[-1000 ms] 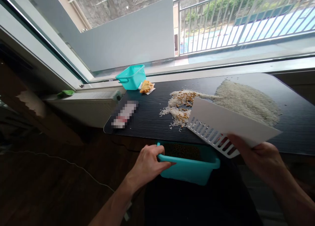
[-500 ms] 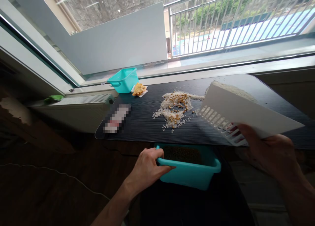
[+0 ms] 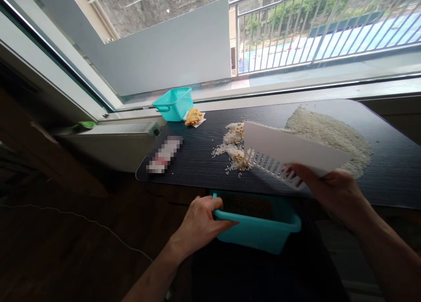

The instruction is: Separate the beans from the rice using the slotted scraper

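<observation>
Scoop: white plastic, flat-sided, row of slots along near-left edge [image 3: 291, 145]; tilted above the counter, ahead and to the left of the right hand.
Scoop axis: long, left to right across the view, left end farther from the body.
Right hand: closed around the scoop's right-hand end [image 3: 332, 189]; the nearer hand to it.
Mixed pile: white rice-like grains with yellow-brown beads [image 3: 234, 133]; scoop's left end covers part of it. Contact with grains or counter: cannot tell.
Left hand: clamped on the left rim of the tub, well apart from the right hand [image 3: 203, 218].
Tub: teal plastic, rectangular, deep [image 3: 253, 232]; below the counter's near edge, seemingly on the lap, dark granules inside [image 3: 246, 205].
Plain pile: white rice-like grains, broad heap [image 3: 332, 129]; beyond and right of the scoop.
Counter: dark wood-grain top, rounded corners [image 3: 200, 155].
Counter far left: second teal plastic tub [image 3: 174, 105], crumpled yellow thing on white paper just beside it [image 3: 194, 116], flat pixelated rectangle nearer [image 3: 164, 155].
Room: white ribbed radiator left [image 3: 126, 128], big window ahead, metal railing outside [image 3: 286, 41], dim floor.
</observation>
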A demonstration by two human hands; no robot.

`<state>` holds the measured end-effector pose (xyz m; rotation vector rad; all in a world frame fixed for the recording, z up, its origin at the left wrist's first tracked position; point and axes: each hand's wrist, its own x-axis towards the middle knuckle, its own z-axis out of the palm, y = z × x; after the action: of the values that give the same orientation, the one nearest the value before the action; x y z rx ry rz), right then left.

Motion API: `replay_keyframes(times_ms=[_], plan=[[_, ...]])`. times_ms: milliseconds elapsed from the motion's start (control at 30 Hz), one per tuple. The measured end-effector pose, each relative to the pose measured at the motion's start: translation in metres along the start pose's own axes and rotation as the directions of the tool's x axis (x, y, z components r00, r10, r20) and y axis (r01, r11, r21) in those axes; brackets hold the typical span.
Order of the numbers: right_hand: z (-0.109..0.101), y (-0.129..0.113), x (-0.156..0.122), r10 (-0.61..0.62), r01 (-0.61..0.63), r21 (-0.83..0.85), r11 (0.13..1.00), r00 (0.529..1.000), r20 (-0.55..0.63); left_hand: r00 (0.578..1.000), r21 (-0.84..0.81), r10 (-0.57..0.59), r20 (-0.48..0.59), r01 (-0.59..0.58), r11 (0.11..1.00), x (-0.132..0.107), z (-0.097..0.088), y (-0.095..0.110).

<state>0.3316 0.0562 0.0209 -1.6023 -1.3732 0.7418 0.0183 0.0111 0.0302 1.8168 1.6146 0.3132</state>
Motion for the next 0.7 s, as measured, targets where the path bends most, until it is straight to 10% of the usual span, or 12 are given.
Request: replay_keyframes(times_ms=[700], plan=[[-0.008, -0.001, -0.004, -0.039, 0.04, -0.035, 0.999, 0.999, 0.03, 1.0, -0.015, 0.019, -0.007, -0.019, 1.0, -0.001, 0.0, -0.007]])
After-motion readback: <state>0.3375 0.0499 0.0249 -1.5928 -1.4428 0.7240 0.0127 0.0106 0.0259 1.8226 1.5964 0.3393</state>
